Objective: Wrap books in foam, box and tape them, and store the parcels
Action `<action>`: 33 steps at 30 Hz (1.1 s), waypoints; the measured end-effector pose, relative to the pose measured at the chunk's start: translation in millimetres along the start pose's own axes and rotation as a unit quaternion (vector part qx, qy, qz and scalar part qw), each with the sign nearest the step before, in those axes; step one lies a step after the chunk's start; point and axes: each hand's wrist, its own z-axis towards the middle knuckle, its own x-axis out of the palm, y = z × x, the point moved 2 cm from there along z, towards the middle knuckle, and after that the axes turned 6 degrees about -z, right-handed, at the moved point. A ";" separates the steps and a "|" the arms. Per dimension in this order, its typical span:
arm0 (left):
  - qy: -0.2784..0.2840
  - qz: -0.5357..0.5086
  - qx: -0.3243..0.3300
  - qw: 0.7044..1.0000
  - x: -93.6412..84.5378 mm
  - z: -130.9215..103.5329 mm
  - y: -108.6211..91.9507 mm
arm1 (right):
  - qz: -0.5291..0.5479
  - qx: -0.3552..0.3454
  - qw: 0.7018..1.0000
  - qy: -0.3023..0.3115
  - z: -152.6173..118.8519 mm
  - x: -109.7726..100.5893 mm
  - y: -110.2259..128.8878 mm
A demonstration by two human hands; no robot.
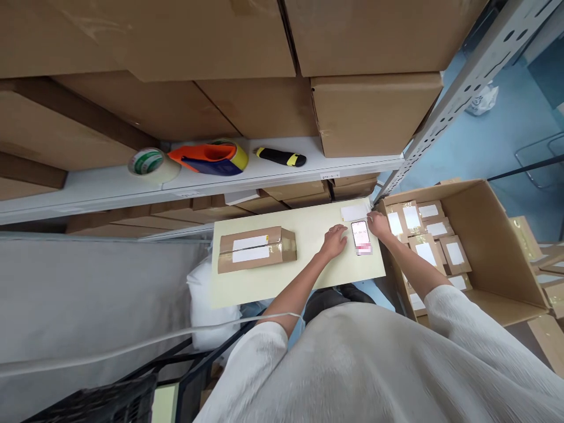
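A smartphone point(361, 234) lies screen up on a pale yellow tabletop point(308, 220), its screen lit. Just beyond it is a flat stack of white label paper point(355, 212). My left hand point(335, 239) rests to the left of the phone, fingers apart and bent a little, holding nothing visible. At the right end of the paper, my right hand point(378, 225) has its fingers drawn together on the edge. A taped cardboard box point(258, 249) with white labels on top sits on the left of the table, away from both hands.
A shelf point(317, 147) crosses ahead, carrying large cartons point(379, 114), a tape roll point(152, 163), an orange-and-blue tape dispenser point(211, 157) and a black-yellow utility knife point(281, 157). At right stands an open carton point(497, 252) of small labelled boxes. A white cable point(132, 345) passes lower left.
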 end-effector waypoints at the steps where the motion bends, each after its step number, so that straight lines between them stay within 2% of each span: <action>1: -0.007 -0.019 0.000 1.000 -0.1 5.5 -2.9 | 0.014 -0.004 1.000 -0.018 -0.5 -4.7 1.0; 4: -0.027 -0.088 -0.008 0.996 2.0 26.3 -15.3 | 0.078 0.002 0.995 -0.061 0.1 -15.7 3.6; 8: -0.044 -0.186 -0.046 0.980 10.1 55.5 -34.1 | 0.190 0.055 0.975 -0.098 3.6 -21.7 4.7; 11: -0.065 -0.239 -0.075 0.966 14.6 72.3 -44.3 | 0.264 0.082 0.956 -0.096 6.0 -20.9 6.3; 14: -0.094 -0.271 -0.101 0.953 14.3 82.9 -48.9 | 0.326 0.078 0.939 -0.076 7.3 -19.1 9.8; 23: -0.122 -0.292 -0.147 0.937 4.0 90.2 -46.5 | 0.421 0.028 0.907 -0.009 12.8 -15.0 26.0; 28: -0.136 -0.294 -0.148 0.934 -2.5 88.6 -43.5 | 0.432 0.032 0.901 0.020 14.8 -14.5 31.0; 33: -0.139 -0.299 -0.138 0.934 -5.4 87.4 -41.0 | 0.418 0.024 0.908 0.026 14.4 -14.1 33.0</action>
